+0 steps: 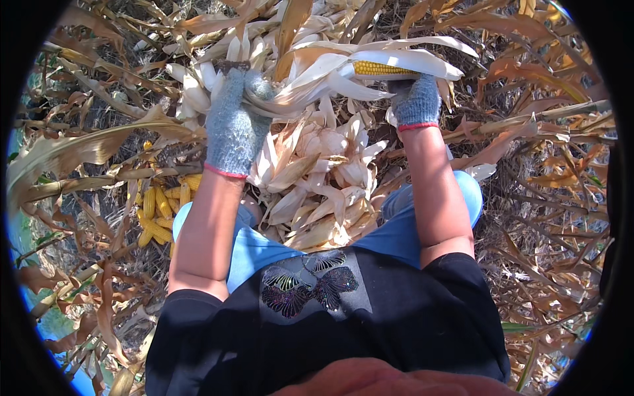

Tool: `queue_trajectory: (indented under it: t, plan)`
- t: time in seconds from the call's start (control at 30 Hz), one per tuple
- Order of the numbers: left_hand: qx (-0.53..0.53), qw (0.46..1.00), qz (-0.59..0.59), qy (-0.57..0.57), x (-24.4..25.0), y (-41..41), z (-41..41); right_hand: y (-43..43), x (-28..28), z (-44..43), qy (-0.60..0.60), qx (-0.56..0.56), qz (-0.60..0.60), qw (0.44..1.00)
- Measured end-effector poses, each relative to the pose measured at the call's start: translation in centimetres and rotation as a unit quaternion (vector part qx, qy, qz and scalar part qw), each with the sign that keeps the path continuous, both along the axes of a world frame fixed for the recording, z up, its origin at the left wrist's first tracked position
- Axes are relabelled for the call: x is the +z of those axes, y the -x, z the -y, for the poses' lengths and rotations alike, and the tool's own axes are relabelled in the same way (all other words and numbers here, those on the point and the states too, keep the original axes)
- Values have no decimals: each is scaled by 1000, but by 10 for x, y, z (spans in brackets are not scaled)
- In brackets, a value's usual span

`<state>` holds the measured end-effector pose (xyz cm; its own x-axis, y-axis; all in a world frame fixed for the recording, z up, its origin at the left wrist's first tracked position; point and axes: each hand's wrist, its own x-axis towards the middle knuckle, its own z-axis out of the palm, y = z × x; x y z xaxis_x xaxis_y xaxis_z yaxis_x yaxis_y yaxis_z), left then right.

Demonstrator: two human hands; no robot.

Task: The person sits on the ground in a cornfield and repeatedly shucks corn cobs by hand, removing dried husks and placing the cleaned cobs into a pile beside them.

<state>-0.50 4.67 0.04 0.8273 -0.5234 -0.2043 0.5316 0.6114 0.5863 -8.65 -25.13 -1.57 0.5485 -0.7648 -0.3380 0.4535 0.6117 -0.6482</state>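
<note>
Both hands wear grey-blue knit gloves with red cuffs. My left hand (237,119) is closed around a bunch of pale dry husk leaves (287,99) that stretch over to the corn cob. At the right, my right hand (418,99) grips the ear's far end from below. Yellow kernels of the corn cob (381,69) show between peeled-back husk leaves. The fingertips of the right hand are mostly hidden under the ear. Between my arms and knees lies a heap of dry corn husks (322,173).
Several husked yellow cobs (161,203) lie in a pile by my left knee. Dry corn stalks (119,174) and curled brown leaves surround me on both sides. More whitish husks (190,89) lie beyond my left hand.
</note>
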Motion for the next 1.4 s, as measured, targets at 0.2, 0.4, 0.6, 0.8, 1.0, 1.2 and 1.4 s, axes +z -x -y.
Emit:
queue_trajectory:
  t: [0.2,0.4,0.6,0.8,1.0,1.2,1.4]
  plan:
    - [101,927,133,-336,9,-3,11,7,9,-7,341,1,-48,939]
    - [-28,778,525,-344,28,47,29,13,19,-62,527,89,-159,830]
    - [11,721,567,-399,-8,57,53,16,29,-96,395,159,-68,902]
    - [-17,639,596,-486,-2,41,46,26,40,-102,349,160,3,924]
    - [-190,752,489,-400,-1,51,54,31,64,-93,244,149,22,958]
    - [-206,816,404,-359,-5,62,62,21,66,-86,193,132,-11,972]
    - [-120,837,440,-304,-7,59,66,27,52,-94,205,148,-30,967]
